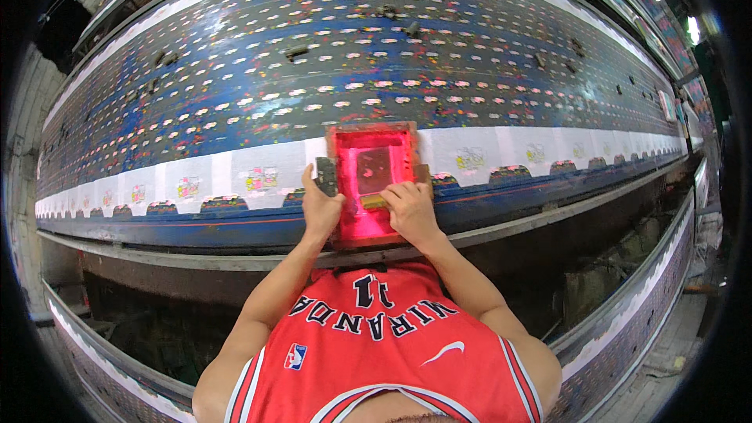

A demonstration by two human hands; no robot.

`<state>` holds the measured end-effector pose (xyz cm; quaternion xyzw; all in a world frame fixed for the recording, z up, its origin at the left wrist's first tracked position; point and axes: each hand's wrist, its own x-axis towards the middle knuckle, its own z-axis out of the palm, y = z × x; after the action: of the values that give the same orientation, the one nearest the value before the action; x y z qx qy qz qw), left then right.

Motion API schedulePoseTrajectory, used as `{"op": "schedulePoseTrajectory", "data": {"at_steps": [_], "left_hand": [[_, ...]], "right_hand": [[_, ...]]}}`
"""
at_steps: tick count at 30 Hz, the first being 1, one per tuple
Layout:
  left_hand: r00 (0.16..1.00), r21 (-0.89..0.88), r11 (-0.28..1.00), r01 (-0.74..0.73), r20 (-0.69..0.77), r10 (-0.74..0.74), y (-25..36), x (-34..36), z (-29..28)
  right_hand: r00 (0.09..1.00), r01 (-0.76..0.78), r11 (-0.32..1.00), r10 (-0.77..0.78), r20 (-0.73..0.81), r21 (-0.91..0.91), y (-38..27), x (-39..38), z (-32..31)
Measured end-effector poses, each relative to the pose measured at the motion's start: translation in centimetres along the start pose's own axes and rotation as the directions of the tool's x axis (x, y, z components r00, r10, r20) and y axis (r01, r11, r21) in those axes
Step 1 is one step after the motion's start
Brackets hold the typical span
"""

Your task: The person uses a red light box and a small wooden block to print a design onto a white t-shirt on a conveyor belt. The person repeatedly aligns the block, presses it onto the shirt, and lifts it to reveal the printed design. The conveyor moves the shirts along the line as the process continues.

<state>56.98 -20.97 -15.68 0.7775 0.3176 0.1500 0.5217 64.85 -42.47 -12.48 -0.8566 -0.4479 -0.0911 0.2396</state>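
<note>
A small screen-printing frame (371,127) with reddish wooden sides and bright pink ink inside lies over the row of white fabric pieces at the near edge of the long table. My left hand (319,210) grips the frame's left side, next to a dark block (326,175) there. Inside the frame, my right hand (412,210) is closed around a yellowish squeegee (374,201), which rests across the pink mesh below a darker rectangular window. Another brown block (424,175) sticks out at the frame's right side, partly behind my right hand.
White fabric pieces with small pink and yellow prints (263,178) line the near edge, left and right of the frame. The long dark table (258,110) is speckled with ink and carries several small dark lumps (296,52). A metal rail (517,229) runs along its front.
</note>
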Motion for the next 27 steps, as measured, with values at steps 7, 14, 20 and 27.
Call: {"op": "schedulePoseTrajectory", "data": {"at_steps": [7, 14, 20, 27], "left_hand": [[0.992, -0.124, 0.985, -0.120, -0.044, 0.115, 4.3, -2.3, 8.1], [0.999, -0.107, 0.993, -0.049, -0.001, 0.050, 8.7, -4.8, 19.7], [0.999, -0.020, 0.999, -0.032, 0.037, 0.033, 8.6, -5.1, 22.9], [0.999, -0.020, 1.000, -0.008, 0.049, 0.009, 9.5, -5.0, 22.9]], "right_hand": [[1.000, 0.011, 0.999, -0.011, -0.007, -0.043, 7.0, -2.4, -5.9], [0.999, -0.030, 0.998, 0.032, 0.022, -0.060, 17.0, -7.0, -11.1], [0.997, -0.039, 0.999, 0.038, 0.063, 0.010, 20.6, -9.3, -11.7], [0.996, -0.007, 0.997, 0.000, 0.088, 0.074, 21.0, -9.8, -12.3]]}}
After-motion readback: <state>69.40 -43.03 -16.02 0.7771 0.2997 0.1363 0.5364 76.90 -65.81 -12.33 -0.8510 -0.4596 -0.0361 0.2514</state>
